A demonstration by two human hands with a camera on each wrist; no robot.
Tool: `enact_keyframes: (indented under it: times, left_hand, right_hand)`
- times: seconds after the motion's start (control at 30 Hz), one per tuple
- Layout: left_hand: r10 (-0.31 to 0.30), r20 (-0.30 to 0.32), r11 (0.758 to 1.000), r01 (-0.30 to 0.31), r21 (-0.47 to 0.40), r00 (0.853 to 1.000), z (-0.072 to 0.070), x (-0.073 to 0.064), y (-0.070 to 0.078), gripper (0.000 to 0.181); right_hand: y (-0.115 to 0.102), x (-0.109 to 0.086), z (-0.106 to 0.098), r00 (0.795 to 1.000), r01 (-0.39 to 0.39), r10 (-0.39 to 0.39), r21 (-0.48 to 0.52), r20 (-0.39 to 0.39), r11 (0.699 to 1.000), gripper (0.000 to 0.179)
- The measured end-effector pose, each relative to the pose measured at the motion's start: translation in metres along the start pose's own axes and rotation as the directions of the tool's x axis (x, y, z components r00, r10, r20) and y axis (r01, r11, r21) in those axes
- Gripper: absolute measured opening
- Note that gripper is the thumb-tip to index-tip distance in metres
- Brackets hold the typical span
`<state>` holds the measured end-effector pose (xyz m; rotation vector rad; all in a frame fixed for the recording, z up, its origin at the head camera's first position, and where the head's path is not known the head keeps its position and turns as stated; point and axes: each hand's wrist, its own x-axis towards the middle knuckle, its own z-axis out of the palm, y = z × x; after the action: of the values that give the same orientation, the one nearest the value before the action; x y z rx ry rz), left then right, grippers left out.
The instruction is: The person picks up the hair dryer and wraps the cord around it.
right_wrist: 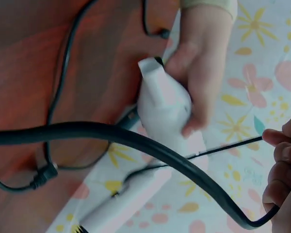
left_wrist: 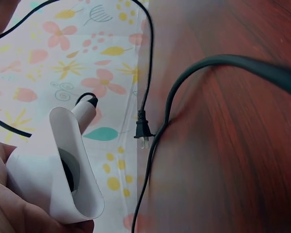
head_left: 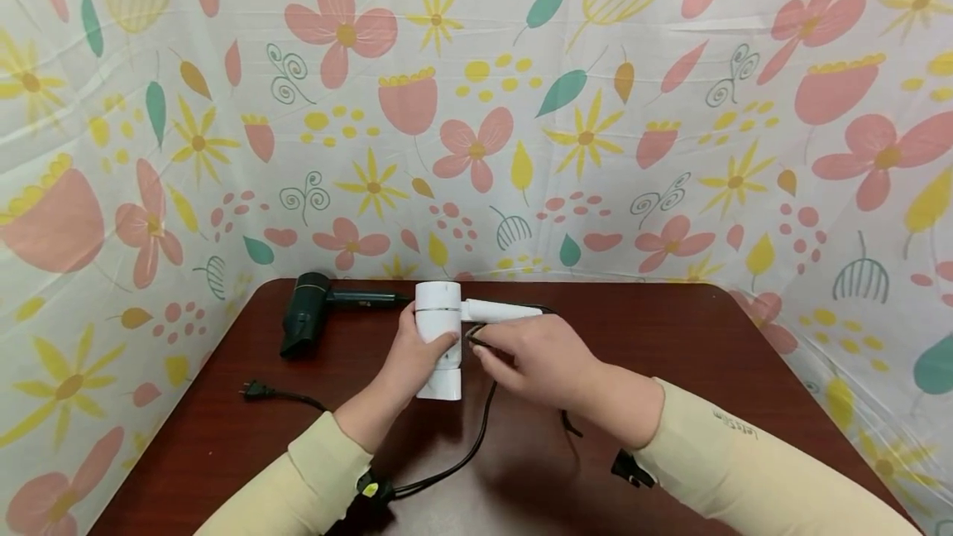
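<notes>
A white hair dryer [head_left: 438,301] is up in front of me, its nozzle end towards me and its handle [head_left: 500,311] pointing right. My left hand [head_left: 408,362] grips it round the barrel, thumb across the side. My right hand [head_left: 547,358] holds a black cord [right_wrist: 111,132] with its fingers curled round it. In the right wrist view the cord runs taut from the fingers across the white handle. The open nozzle [left_wrist: 89,194] shows in the left wrist view.
A dark green hair dryer [head_left: 305,317] lies at the table's back left, handle to the right. A two-pin plug [head_left: 257,390] lies on the left of the brown table [head_left: 186,453]. Loose cord loops below my hands. A flowered cloth [head_left: 476,40] hangs behind the table.
</notes>
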<state>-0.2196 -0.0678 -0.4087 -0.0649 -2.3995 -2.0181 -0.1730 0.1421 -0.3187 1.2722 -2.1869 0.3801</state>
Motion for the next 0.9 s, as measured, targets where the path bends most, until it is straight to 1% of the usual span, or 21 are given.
enact_keyframes:
  times: [0.13,0.2,0.3,0.43,0.5,0.6,0.7,0.8,0.9]
  left_hand:
    - [-0.021,0.003,0.999,0.021,0.028,1.0,-0.002,0.0,0.0,0.088]
    - [-0.031,0.0,0.998,0.031,0.045,1.0,-0.002,0.001,0.0,0.088]
    - [-0.035,0.004,0.997,0.034,0.064,0.999,-0.002,0.0,-0.001,0.088]
    - [-0.032,0.032,0.996,0.029,0.088,0.999,-0.002,-0.002,-0.001,0.089]
    - [-0.03,0.053,0.995,0.024,0.1,0.998,-0.003,-0.003,0.0,0.089]
    - [-0.011,0.08,0.993,0.002,0.114,0.997,-0.005,-0.006,0.001,0.09]
    - [0.008,0.108,0.991,-0.022,0.13,0.994,-0.007,-0.01,0.001,0.089]
    - [0.007,0.134,0.989,-0.027,0.146,0.991,-0.01,-0.014,0.002,0.088]
    - [0.007,0.175,0.988,-0.034,0.149,0.985,-0.013,-0.019,0.001,0.087]
  right_hand:
    - [0.011,0.006,-0.009,0.999,-0.023,0.022,-0.047,-0.026,0.999,0.005]
    - [0.016,0.008,-0.012,0.999,-0.031,0.029,-0.065,-0.031,0.997,0.005]
    - [0.025,0.011,-0.015,0.998,-0.016,0.012,-0.082,-0.054,0.996,0.007]
    - [0.038,0.015,-0.015,0.995,0.008,-0.021,-0.131,-0.102,0.991,0.007]
    - [0.045,0.018,-0.016,0.993,-0.003,-0.015,-0.16,-0.114,0.987,0.008]
    - [0.057,0.022,-0.016,0.993,-0.049,0.029,-0.172,-0.117,0.984,0.008]
    - [0.069,0.025,-0.016,0.99,-0.117,0.102,-0.156,-0.101,0.981,0.007]
    - [0.079,0.028,-0.014,0.982,-0.18,0.17,-0.134,-0.078,0.975,0.008]
    - [0.085,0.032,-0.012,0.975,-0.219,0.213,-0.118,-0.06,0.969,0.011]
